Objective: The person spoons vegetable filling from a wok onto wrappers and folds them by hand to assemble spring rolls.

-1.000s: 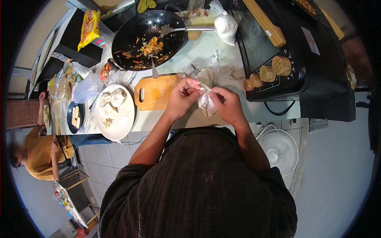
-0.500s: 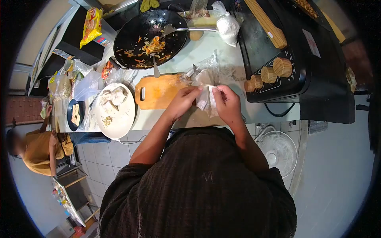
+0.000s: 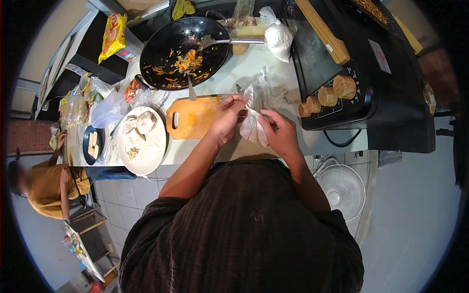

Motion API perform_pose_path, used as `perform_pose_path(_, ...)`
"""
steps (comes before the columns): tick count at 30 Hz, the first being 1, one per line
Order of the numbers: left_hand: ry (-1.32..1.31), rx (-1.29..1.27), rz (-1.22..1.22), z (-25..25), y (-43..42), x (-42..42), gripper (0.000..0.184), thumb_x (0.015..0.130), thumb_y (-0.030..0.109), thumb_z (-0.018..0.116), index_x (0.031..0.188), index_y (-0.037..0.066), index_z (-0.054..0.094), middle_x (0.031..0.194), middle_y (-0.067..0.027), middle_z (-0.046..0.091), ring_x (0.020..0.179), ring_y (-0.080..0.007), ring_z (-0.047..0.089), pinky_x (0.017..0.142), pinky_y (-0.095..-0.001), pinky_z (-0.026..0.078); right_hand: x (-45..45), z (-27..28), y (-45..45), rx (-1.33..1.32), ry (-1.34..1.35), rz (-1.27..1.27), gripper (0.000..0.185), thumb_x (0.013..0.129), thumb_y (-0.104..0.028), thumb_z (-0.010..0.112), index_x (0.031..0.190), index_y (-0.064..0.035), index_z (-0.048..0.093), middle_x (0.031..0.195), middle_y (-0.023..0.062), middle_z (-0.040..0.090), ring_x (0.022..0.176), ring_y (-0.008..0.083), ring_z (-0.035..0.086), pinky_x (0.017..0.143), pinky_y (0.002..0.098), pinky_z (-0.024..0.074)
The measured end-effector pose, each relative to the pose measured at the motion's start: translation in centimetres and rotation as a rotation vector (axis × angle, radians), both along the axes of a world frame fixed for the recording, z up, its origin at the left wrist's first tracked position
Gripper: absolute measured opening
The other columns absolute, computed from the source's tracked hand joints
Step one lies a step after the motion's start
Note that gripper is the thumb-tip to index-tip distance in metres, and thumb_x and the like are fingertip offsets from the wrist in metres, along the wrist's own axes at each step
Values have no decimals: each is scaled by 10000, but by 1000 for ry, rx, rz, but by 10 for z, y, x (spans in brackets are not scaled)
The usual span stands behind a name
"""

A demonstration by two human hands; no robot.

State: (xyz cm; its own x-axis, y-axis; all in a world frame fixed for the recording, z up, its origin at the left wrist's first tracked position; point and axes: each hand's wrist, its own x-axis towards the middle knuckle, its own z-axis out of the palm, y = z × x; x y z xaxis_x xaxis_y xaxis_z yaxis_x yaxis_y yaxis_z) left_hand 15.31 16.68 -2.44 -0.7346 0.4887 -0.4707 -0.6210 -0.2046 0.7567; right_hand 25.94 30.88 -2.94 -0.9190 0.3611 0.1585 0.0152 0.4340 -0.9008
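My left hand (image 3: 228, 119) pinches the gathered neck of a clear plastic bag (image 3: 252, 132) with white contents, over the near edge of the counter. On the bag's other side, my right hand (image 3: 281, 133) has its thumb and fingers closed at the same twisted part. A thin pale strip seems to run across the neck between both hands; what it is I cannot make out. The bag's loose, crumpled top spreads toward the back. Just left of my left hand lies a wooden cutting board (image 3: 191, 128) with a cut-out handle.
A black wok (image 3: 161, 49) with shredded vegetables and two utensils stands behind the board. At left are a white plate (image 3: 151, 158) with food and a dark dish (image 3: 88, 155). A black stove (image 3: 361, 110) with wooden knobs borders the right. Another person (image 3: 49, 188) is at far left.
My left hand has shifted up along the bag's neck, and my right hand has dropped slightly. More of the bag now shows between them. The view has tilted a little.
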Motion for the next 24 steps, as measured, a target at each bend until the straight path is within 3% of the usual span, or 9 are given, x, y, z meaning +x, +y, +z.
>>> perform_pose_path(4,244,-102,-120,-1,2,-4,133,969,226,623,1053,127,593,924,23,584,804,-105,552,715,-265,464,-5,-10,7,140,98,11,164,910,-161,679,962,-9,647,835,147,669,716,253,652,649,345,501)
perform_pose_path(7,102,12,-126,11,5,-3,169,983,258,596,1093,130,597,948,10,594,846,-109,556,743,-275,458,-8,-19,9,56,111,-33,160,932,-165,648,959,-8,631,822,116,649,704,189,615,641,321,480)
perform_pose_path(9,95,9,-194,5,4,-9,203,990,277,580,1128,128,592,959,1,598,863,-114,556,749,-277,457,-10,-33,11,-289,-19,-75,165,964,-173,606,950,-8,611,781,64,607,699,115,545,631,294,450)
perform_pose_path(10,88,6,-261,2,3,-12,237,997,295,565,1162,127,588,970,-7,602,880,-118,557,755,-279,455,-11,-33,11,-290,-17,-75,165,964,-173,606,950,-8,611,781,64,607,699,115,545,631,294,450)
perform_pose_path(14,329,-136,-301,-2,5,-10,344,924,121,680,1240,100,547,1001,-36,617,919,-126,563,782,-277,468,-15,-37,12,-388,5,-50,186,989,-184,577,936,-6,589,765,32,578,732,73,502,650,275,436)
perform_pose_path(17,279,-43,-296,-9,6,-14,392,884,19,709,1235,97,552,1007,-24,620,919,-106,562,790,-257,467,-17,-40,13,-415,3,-59,192,985,-182,585,922,-1,580,771,35,591,738,74,511,660,276,443)
perform_pose_path(24,407,73,-372,-27,4,-22,358,891,-9,693,1207,99,564,1001,-4,620,891,-81,563,795,-225,461,-23,-34,2,-393,161,-79,187,934,-174,675,999,-1,646,811,49,639,720,82,539,648,260,453)
